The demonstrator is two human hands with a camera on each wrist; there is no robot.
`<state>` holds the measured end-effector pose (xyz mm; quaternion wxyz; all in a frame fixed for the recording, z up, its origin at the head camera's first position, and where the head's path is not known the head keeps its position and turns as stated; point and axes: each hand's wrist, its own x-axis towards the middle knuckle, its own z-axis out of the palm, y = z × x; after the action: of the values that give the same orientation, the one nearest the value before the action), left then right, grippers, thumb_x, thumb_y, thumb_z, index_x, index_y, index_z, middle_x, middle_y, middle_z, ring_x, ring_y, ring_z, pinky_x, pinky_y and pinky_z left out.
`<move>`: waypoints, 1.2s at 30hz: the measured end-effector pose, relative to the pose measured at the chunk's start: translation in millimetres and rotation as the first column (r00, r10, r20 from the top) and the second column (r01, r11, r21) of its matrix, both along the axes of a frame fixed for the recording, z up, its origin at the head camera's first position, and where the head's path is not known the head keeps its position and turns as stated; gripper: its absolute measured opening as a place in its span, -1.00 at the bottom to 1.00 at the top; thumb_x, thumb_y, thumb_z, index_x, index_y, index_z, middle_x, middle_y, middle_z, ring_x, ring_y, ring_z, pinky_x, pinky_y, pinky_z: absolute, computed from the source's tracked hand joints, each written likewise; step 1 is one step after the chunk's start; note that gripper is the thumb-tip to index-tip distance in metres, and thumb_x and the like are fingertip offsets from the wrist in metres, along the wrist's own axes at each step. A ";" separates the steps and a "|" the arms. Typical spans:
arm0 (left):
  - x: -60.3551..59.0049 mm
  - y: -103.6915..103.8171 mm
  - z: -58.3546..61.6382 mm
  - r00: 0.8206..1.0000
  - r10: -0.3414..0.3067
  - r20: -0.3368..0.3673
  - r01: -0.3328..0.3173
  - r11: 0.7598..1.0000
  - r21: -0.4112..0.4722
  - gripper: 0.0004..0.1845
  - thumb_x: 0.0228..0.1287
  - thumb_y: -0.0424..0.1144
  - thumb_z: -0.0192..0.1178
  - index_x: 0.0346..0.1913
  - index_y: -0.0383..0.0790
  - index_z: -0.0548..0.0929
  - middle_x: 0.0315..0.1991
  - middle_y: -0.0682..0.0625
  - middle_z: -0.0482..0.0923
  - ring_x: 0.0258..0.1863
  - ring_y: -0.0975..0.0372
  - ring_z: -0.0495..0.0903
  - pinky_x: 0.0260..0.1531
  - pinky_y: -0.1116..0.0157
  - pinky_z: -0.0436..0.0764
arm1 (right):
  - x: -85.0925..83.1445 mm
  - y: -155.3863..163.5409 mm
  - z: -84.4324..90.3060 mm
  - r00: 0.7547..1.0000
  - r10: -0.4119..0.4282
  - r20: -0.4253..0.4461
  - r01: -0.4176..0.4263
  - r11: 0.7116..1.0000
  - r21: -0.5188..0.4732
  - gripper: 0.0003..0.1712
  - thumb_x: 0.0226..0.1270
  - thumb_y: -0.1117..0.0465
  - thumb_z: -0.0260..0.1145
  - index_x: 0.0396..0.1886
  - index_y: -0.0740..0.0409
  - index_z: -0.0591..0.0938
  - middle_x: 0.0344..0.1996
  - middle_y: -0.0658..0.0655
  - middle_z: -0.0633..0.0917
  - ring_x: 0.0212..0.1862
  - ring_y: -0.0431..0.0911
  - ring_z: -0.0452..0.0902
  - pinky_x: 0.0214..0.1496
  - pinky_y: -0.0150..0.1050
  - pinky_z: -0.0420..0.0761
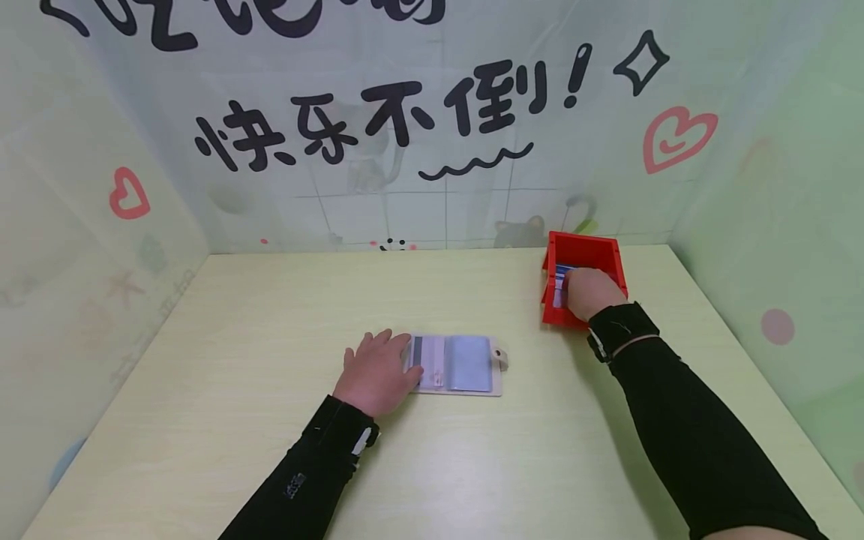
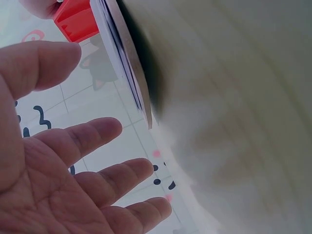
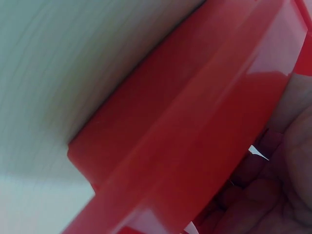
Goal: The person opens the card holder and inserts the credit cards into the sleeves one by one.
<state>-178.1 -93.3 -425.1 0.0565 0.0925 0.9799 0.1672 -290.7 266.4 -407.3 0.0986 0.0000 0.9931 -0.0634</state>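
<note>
An open card holder (image 1: pixel 469 365) with clear sleeves and a snap strap at its right edge lies on the table. My left hand (image 1: pixel 374 373) is at its left edge, fingers spread, the thumb overlapping that edge in the head view. From the left wrist, the hand (image 2: pixel 63 180) has loose, extended fingers beside the holder's side (image 2: pixel 127 63). My right hand (image 1: pixel 592 292) reaches down into a red bin (image 1: pixel 583 246), beside blue-and-white cards (image 1: pixel 559 289). In the right wrist view its fingers (image 3: pixel 258 200) look bent behind the bin wall (image 3: pixel 161 131); I cannot tell whether they grip a card.
The pale wooden table (image 1: pixel 270 315) carries the holder in the middle and the bin at the back right. A printed cloth backdrop (image 1: pixel 405 210) rises along the table's back edge, with cloth walls (image 1: pixel 756 247) at both sides.
</note>
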 end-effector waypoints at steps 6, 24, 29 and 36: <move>0.0 0.2 0.6 1.000 -0.001 -0.004 0.001 1.000 0.001 -0.36 0.47 0.08 0.26 0.48 -0.17 0.52 0.52 -0.30 0.39 0.55 -0.30 0.27 0.42 -0.47 0.23 | -0.7 1.8 -1.1 1.000 -0.008 -0.020 0.008 1.000 -0.020 -0.39 0.10 0.42 0.56 0.17 0.36 0.56 -0.03 0.35 0.72 -0.02 0.22 0.59 0.40 0.27 0.55; 0.5 -1.1 0.0 1.000 -0.004 -0.017 0.004 1.000 0.007 -0.36 0.48 0.07 0.27 0.48 -0.17 0.52 0.52 -0.30 0.40 0.55 -0.31 0.28 0.43 -0.46 0.24 | 18.8 1.2 29.2 0.997 -0.045 -0.058 0.032 0.979 -0.200 -0.53 0.27 0.39 0.45 0.17 0.32 0.57 0.06 0.39 0.70 0.09 0.27 0.54 0.26 0.26 0.66; 0.9 -1.2 0.5 1.000 -0.004 -0.025 0.005 1.000 0.012 -0.37 0.48 0.06 0.26 0.47 -0.16 0.52 0.51 -0.29 0.40 0.55 -0.31 0.28 0.43 -0.45 0.25 | 27.7 -1.5 39.7 0.988 -0.070 -0.137 0.039 0.975 -0.220 -0.57 0.35 0.39 0.37 0.19 0.37 0.58 0.09 0.42 0.68 0.13 0.31 0.53 0.30 0.30 0.61; 0.6 -1.2 2.6 1.000 -0.004 -0.031 0.005 1.000 0.026 -0.38 0.48 0.06 0.24 0.48 -0.16 0.51 0.51 -0.27 0.41 0.55 -0.29 0.29 0.44 -0.43 0.25 | 46.2 -17.5 54.9 0.977 -0.096 -0.193 0.029 0.945 -0.326 -0.56 0.41 0.38 0.30 0.26 0.33 0.60 0.17 0.41 0.64 0.18 0.31 0.46 0.31 0.32 0.61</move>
<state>-177.5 -94.6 -422.5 0.0404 0.0980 0.9782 0.1786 -244.5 248.9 -352.5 -0.0082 0.0091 0.9738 -0.2272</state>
